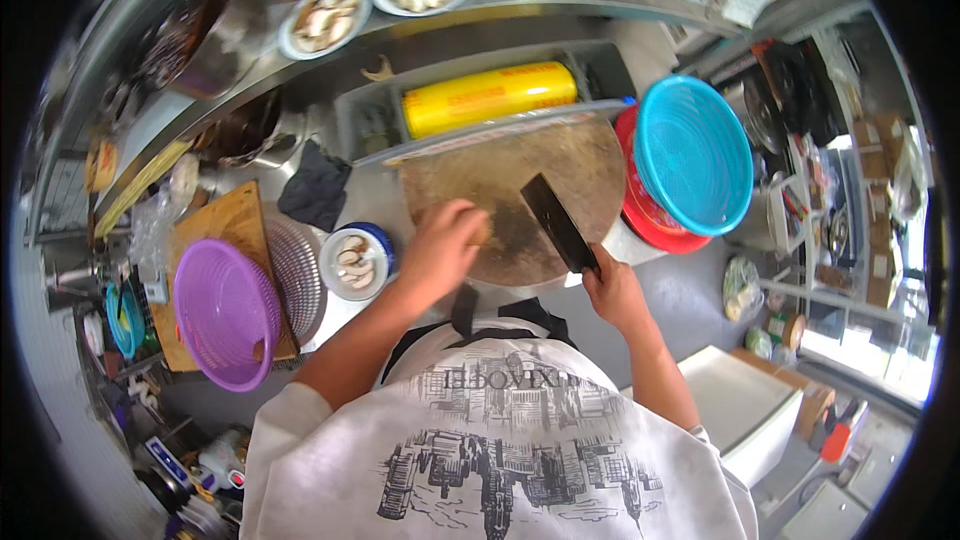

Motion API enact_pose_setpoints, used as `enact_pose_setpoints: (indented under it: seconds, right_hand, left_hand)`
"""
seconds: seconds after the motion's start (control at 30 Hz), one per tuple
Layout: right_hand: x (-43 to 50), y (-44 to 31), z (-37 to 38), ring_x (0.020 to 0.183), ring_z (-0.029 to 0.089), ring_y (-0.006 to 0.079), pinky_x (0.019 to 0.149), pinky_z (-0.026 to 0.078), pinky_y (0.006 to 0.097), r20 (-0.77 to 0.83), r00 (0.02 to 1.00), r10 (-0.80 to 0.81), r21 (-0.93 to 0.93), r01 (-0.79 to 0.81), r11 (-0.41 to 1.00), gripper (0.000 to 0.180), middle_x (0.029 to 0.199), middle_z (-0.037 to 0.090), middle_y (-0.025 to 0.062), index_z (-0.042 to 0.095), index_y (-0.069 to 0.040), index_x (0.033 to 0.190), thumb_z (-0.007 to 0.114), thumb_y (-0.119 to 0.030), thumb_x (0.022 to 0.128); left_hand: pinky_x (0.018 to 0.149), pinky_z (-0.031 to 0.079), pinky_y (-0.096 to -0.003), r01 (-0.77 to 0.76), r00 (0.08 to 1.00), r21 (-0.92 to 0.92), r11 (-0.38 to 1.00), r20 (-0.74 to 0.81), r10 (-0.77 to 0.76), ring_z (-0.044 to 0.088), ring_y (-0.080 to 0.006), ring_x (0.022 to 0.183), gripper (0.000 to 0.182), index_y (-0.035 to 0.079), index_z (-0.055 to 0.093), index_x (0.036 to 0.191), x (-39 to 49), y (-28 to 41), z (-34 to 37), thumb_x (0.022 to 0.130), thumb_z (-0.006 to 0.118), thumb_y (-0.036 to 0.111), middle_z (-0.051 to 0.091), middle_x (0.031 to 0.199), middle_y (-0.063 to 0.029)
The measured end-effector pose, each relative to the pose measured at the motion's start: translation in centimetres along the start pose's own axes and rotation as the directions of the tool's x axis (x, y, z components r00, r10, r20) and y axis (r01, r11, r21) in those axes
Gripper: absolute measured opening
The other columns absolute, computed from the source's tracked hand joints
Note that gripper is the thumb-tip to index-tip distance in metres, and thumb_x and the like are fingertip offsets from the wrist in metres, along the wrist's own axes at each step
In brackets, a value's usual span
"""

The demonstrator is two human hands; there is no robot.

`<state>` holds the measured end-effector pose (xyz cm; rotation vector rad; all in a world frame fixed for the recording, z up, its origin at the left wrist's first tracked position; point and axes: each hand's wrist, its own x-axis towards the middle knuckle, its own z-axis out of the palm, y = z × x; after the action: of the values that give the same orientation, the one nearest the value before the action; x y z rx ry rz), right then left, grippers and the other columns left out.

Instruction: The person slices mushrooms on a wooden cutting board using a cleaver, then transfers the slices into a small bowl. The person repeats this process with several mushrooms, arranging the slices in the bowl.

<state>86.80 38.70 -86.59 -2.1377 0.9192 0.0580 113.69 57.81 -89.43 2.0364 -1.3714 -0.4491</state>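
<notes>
My right hand (613, 286) grips the handle of a cleaver (559, 223), whose dark blade lies over the right part of a round chopping board (525, 165). Over the board's left part, my left hand (448, 244) has its fingers curled around a small brown item (481, 232), mostly hidden by the fingers. To the left of that hand, a white bowl (355, 264) holds several pale slices with brown edges, which look like mushroom. More such slices lie on plates (325, 21) on the metal shelf above.
Behind the board, a grey tray (369, 120) holds a yellow roll of film (489, 96). Turquoise (694, 157) and red (660, 229) baskets stand at the right. At the left are a purple basket (225, 315), a wooden board (225, 217), a grey colander (298, 270) and a dark cloth (315, 186).
</notes>
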Motion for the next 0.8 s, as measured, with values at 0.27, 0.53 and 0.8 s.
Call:
enact_pose_setpoints:
  seconds: [0.27, 0.53, 0.8]
  right_hand:
    - [-0.2, 2.1, -1.7, 0.087, 0.070, 0.0462, 0.076, 0.055, 0.0570, 0.057, 0.998, 0.005, -0.165, 0.005, 0.986, 0.040, 0.094, 0.073, 0.0219, 0.059, -0.013, 0.134, 0.062, -0.015, 0.094]
    - [1.1, 2.4, -2.0, 0.086, 0.073, 0.0410, 0.076, 0.058, 0.0531, 0.139, 0.990, 0.020, -0.217, 0.010, 0.976, 0.036, 0.094, 0.073, 0.0161, 0.065, -0.015, 0.128, 0.061, -0.015, 0.092]
    - [0.4, 1.8, -3.7, 0.082, 0.073, 0.0397, 0.069, 0.059, 0.0514, 0.198, 0.975, -0.099, -0.240, 0.147, 0.959, 0.049, 0.093, 0.071, 0.0155, 0.061, -0.012, 0.141, 0.064, -0.015, 0.092]
  left_hand:
    - [0.106, 0.049, -0.0460, 0.027, 0.998, -0.071, 0.997, -0.055, -0.031, 0.057, -0.0404, 0.127, 0.052, 0.008, 0.066, 0.130, 4.4, 3.3, 7.9, 0.081, 0.083, 0.009, 0.060, 0.131, -0.0174]
    - [0.096, 0.051, -0.0474, 0.106, 0.994, 0.100, 0.989, -0.018, -0.105, 0.058, -0.0392, 0.114, 0.039, 0.009, 0.070, 0.118, 3.4, 4.9, 9.8, 0.082, 0.083, 0.010, 0.058, 0.117, -0.0148]
    - [0.097, 0.052, -0.0460, 0.213, 0.977, 0.139, 0.967, -0.028, -0.212, 0.058, -0.0395, 0.115, 0.034, 0.007, 0.073, 0.117, 2.7, 5.5, 10.3, 0.084, 0.080, 0.008, 0.059, 0.124, -0.0175]
